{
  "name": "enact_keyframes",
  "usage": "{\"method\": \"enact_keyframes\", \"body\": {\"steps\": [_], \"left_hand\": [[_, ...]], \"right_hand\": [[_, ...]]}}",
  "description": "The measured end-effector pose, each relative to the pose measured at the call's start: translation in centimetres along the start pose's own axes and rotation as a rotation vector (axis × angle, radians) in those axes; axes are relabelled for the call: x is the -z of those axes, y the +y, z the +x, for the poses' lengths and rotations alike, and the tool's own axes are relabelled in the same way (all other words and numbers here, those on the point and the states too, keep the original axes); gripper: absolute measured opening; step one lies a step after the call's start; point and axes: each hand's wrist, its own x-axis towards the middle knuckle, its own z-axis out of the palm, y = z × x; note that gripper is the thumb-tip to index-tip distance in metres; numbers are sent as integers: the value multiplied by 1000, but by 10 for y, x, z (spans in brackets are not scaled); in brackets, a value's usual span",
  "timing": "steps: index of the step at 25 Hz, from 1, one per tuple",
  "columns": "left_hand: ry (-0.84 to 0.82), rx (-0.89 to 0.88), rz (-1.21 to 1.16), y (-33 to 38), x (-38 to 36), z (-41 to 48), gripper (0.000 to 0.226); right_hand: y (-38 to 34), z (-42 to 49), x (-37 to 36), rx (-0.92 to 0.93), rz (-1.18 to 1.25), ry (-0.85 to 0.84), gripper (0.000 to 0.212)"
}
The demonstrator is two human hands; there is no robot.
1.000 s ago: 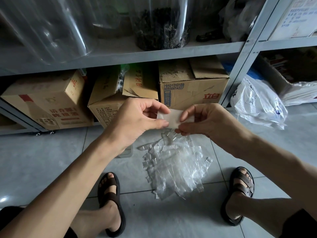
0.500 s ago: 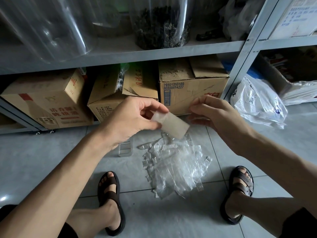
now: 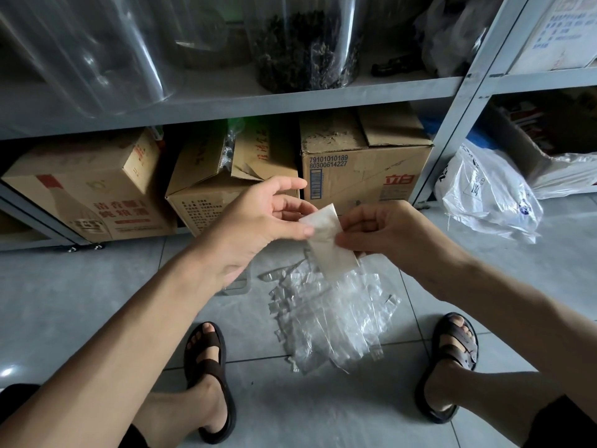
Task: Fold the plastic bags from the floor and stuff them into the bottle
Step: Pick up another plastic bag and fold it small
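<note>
Writing first: middle-right carton under the shelf reads "79101010189 / 80300614227" above a blue barcode, with red characters at its lower right. Left carton has red Chinese print, too small to read. White sack at the upright's foot carries dark print, illegible.

Left hand: thumb and forefinger pinched on the upper left corner of a small clear plastic bag, other fingers spread loose. Right hand: fingertips pinched on the bag's right edge, hand curled. Bag is held in the air between both hands, above the floor pile. Its long axis runs from upper left down to lower right, lower end hanging toward the pile; flat face toward the camera.

Pile of clear bags lies on the grey tile floor between the two sandalled feet, nearer the right one; single bags blur together, count not possible.

Hard to make out: a clear ribbed container on the floor, mostly hidden behind the left wrist. Large clear vessels on the shelf are cut by the top edge; one jar holds dark matter.
</note>
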Motion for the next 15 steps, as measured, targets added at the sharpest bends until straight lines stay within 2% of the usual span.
{"method": "enact_keyframes", "body": {"steps": [3,9,15], "left_hand": [[-4,52,-7,-2,-9,-3,65],[69,39,36,-5,-14,-2,15],[98,50,22,-2,-15,-5,9]], "right_hand": [[-3,-1,-1,11,112,46,13],[-9,-3,-3,-22,234,28,6],[-8,-5,-2,-31,127,-6,6]]}}
